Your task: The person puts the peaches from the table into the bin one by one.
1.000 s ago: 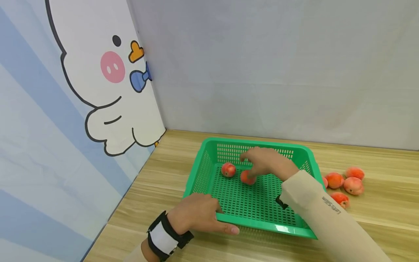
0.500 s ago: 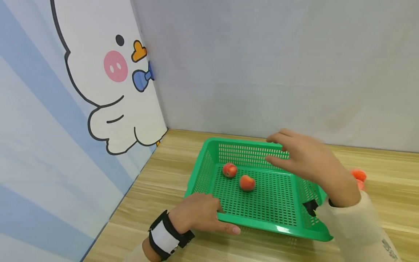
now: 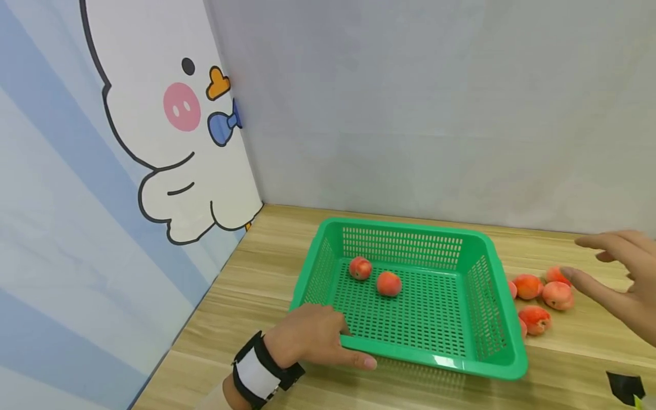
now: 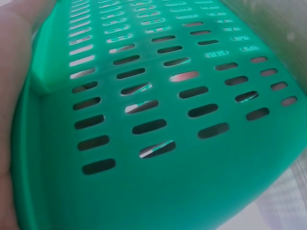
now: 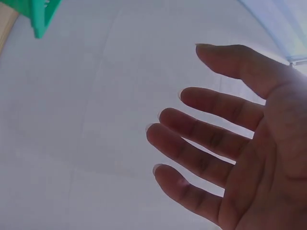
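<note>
Left hand (image 3: pixel 312 333): grips the near rim of the green basket (image 3: pixel 410 352) (two peaches (image 3: pixel 389 284) inside). Right hand (image 3: pixel 643 290): hangs released and spread, near the loose peaches (image 3: pixel 557 295) on the wooden table (image 3: pixel 589 341).

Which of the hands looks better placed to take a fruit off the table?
Probably the right. The right hand hovers beside the loose fruits on the table, holding nothing, thumb and fingers apart. The left hand grips the green basket at its near rim, at the end away from those fruits.
</note>
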`<action>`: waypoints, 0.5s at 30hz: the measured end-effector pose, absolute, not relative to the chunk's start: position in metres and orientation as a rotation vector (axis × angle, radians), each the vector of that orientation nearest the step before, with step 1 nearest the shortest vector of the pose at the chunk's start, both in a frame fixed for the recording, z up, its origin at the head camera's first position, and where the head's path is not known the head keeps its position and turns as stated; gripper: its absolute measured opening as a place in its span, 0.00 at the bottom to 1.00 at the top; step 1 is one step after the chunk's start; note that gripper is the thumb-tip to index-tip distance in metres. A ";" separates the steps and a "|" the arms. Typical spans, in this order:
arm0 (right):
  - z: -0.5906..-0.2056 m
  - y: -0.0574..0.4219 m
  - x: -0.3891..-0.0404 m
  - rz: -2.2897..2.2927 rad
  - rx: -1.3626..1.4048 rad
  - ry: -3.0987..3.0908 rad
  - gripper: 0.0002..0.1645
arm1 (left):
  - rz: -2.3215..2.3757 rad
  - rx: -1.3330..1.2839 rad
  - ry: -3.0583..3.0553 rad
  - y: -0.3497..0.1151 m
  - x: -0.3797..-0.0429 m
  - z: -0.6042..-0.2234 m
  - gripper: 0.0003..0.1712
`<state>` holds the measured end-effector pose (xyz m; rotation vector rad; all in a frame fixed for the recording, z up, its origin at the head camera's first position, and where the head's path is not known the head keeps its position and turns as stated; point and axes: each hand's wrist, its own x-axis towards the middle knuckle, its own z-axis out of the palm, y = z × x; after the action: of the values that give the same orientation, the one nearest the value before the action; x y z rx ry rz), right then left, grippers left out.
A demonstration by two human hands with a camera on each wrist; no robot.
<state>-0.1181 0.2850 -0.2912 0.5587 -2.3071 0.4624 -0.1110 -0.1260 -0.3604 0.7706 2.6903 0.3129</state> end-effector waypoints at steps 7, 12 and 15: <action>-0.308 0.313 -0.127 0.425 0.386 -2.381 0.25 | 0.306 0.774 2.692 -0.127 -0.110 -0.361 0.41; -0.314 0.323 -0.134 0.408 0.374 -2.400 0.32 | 0.320 0.784 2.691 -0.127 -0.109 -0.361 0.41; -0.320 0.329 -0.140 0.417 0.383 -2.412 0.39 | 0.324 0.786 2.695 -0.127 -0.109 -0.361 0.41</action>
<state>-0.1401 0.3287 -0.3205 0.3829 -2.4120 0.4173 -0.1091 -0.1265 -0.3606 0.7865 2.6945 0.3236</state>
